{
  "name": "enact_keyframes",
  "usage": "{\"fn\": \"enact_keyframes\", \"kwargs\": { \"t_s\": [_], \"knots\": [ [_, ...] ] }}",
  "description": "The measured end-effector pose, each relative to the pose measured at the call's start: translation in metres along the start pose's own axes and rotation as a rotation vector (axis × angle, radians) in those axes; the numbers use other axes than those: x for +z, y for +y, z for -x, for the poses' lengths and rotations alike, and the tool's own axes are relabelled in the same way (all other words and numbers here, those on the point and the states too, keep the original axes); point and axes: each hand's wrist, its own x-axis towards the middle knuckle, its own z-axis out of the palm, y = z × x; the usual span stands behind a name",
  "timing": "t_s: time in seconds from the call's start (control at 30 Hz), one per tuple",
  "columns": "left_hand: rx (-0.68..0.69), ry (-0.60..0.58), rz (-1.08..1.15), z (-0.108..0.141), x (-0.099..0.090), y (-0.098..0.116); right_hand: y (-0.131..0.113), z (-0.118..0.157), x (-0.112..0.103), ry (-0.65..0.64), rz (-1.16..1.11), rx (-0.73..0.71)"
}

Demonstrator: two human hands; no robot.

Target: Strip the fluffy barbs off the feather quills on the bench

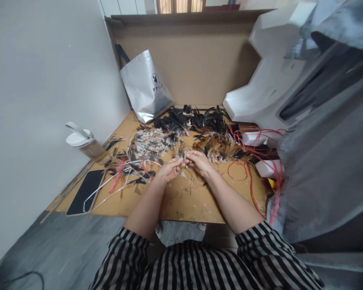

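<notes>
hands (171,169) (199,162) — 2 | silver bag (143,90) 1 | lidded cup (90,147) 1 | phone (85,189) — 1

- Tan tabletop (196,205), strewn with loose bits
- Far left: silver bag (143,88)
- Far middle: black feathers (174,121)
- Nearer: pale feathers (151,141), brown feathers (218,147) to their right
- Left: lidded cup (92,149)
- Near left: phone (84,187)
- Right: red cord (251,183)

Person wore a striped top (190,266), blk bands alternating w/ pale greyish-beige ones, approx. equal widths, running roughly lengthwise down the front. L sleeve (122,257) & R sleeve (263,251) were in the same blk/beige fabric, loose-cut, ending approx. at the elbows, each w/ a striped cuff-like band at the hem. L forearm (147,203) & R forearm (230,197) were bare below that, as were L hand (172,170) & R hand (199,161).
</notes>
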Motion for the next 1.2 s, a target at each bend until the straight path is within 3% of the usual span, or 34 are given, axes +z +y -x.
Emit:
{"fn": "enact_keyframes", "kwargs": {
  "t_s": [0.23,0.47,0.57,0.87,1.0,1.2],
  "knots": [
    [-0.032,0.024,0.1,0.0027,0.0027,0.0032,0.0088,-0.0016,0.0027,-0.048,-0.056,0.002],
    [0.207,0.13,-0.136,-0.0001,0.004,0.0024,0.0106,-0.0054,-0.0007,0.102,0.021,0.02],
    [0.275,0.133,-0.155,-0.0012,0.0039,0.0017,0.0107,-0.0054,-0.0012,0.082,0.002,0.031],
    [0.084,-0.034,-0.004,0.0004,-0.001,0.0021,0.002,0.0038,0.0016,-0.159,-0.139,0.112],
    [0.088,-0.034,-0.021,-0.0002,-0.0018,0.0016,0.0033,0.0031,0.0022,-0.146,-0.096,0.067],
    [0.172,0.048,-0.211,-0.0029,-0.0016,-0.0013,0.0058,-0.0006,0.0007,0.004,0.076,-0.069]
  ]
}}
